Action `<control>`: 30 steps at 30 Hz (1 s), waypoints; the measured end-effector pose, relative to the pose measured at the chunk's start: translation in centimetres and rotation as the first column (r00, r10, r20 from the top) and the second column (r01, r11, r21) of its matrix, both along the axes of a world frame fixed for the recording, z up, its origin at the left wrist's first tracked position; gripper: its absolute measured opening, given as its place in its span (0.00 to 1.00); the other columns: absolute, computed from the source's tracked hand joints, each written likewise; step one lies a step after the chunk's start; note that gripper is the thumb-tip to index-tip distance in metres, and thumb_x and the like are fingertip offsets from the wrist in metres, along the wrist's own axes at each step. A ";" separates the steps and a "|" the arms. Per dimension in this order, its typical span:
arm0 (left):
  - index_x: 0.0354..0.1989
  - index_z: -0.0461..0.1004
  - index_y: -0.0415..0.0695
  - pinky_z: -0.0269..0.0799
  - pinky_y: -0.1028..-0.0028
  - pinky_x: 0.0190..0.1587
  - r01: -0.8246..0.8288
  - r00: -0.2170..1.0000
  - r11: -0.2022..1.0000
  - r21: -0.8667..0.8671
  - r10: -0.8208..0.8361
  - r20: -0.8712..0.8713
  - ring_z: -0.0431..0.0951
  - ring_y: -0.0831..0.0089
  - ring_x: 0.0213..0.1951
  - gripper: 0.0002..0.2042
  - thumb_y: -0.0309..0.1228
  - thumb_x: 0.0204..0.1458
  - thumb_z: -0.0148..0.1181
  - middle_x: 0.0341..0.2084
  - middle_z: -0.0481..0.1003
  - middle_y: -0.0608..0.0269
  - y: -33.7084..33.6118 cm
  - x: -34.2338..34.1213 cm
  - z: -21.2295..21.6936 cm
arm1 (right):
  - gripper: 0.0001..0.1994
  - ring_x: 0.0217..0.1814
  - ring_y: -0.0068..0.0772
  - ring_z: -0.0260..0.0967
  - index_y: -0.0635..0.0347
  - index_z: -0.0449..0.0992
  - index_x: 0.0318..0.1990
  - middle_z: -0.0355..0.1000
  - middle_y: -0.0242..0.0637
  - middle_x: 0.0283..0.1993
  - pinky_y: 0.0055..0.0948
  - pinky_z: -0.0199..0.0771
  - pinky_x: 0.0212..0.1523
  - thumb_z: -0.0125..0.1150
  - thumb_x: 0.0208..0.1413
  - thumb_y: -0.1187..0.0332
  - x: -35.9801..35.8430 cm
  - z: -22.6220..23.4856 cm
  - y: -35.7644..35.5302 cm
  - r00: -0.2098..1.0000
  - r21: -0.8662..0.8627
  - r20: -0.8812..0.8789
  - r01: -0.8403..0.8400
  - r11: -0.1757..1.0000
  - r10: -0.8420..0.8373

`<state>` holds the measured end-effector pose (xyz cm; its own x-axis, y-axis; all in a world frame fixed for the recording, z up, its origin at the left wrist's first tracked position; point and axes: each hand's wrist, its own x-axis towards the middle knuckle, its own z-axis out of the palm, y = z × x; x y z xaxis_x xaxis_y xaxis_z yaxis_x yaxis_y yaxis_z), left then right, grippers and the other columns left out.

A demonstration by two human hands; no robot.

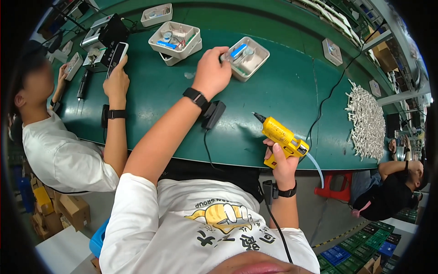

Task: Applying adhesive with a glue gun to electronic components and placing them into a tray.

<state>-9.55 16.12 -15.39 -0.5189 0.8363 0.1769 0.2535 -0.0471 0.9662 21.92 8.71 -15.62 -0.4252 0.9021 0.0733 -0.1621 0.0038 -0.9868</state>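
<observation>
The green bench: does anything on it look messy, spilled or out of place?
Nothing looks spilled or damaged. The white sticks lie in a loose heap at the right end of the green bench, and two white trays sit stacked slightly askew.

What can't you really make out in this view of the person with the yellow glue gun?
- Left hand: its fingertips are hidden behind its own knuckles where it meets the square white tray, head view.
- Parts inside that tray: too small to identify.
- Right hand: it covers the grip of the yellow glue gun.
- Pile of white sticks: too small and bent by the fisheye rim to count.
</observation>
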 end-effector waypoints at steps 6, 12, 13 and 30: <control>0.53 0.80 0.40 0.79 0.60 0.58 0.089 0.954 0.962 0.258 -0.008 -0.300 0.79 0.55 0.58 0.14 0.25 0.59 0.62 0.64 0.72 0.46 -1.1 0.6 4.0 | 0.12 0.31 0.28 0.76 0.67 0.79 0.53 0.81 0.47 0.47 0.29 0.78 0.34 0.63 0.69 0.67 -0.3 0.0 -0.3 0.997 0.009 0.005 0.080 0.997 -0.080; 0.49 0.83 0.47 0.72 0.51 0.61 -0.378 0.428 0.902 0.208 0.370 -0.825 0.72 0.50 0.64 0.13 0.33 0.56 0.68 0.65 0.73 0.51 -5.2 -6.5 5.2 | 0.13 0.31 0.28 0.76 0.66 0.79 0.54 0.81 0.47 0.48 0.29 0.78 0.34 0.63 0.69 0.67 0.6 -0.6 0.5 0.999 0.005 -0.032 0.030 1.000 -0.030; 0.48 0.83 0.48 0.71 0.50 0.61 -0.496 0.370 0.855 0.154 0.369 -0.852 0.70 0.49 0.64 0.13 0.34 0.56 0.69 0.65 0.73 0.52 -5.4 -7.0 5.0 | 0.13 0.31 0.28 0.76 0.66 0.79 0.54 0.81 0.47 0.48 0.29 0.77 0.34 0.63 0.69 0.67 0.6 -0.5 0.5 0.999 0.002 -0.035 0.028 1.000 -0.028; 0.43 0.80 0.44 0.73 0.61 0.52 0.148 0.544 0.949 0.279 0.157 -0.824 0.78 0.57 0.52 0.09 0.28 0.54 0.69 0.50 0.79 0.64 -3.3 -0.8 6.2 | 0.12 0.29 0.30 0.73 0.66 0.76 0.51 0.78 0.48 0.47 0.30 0.75 0.32 0.59 0.71 0.65 0.0 -0.8 1.0 0.977 0.062 -0.197 0.101 0.993 -0.087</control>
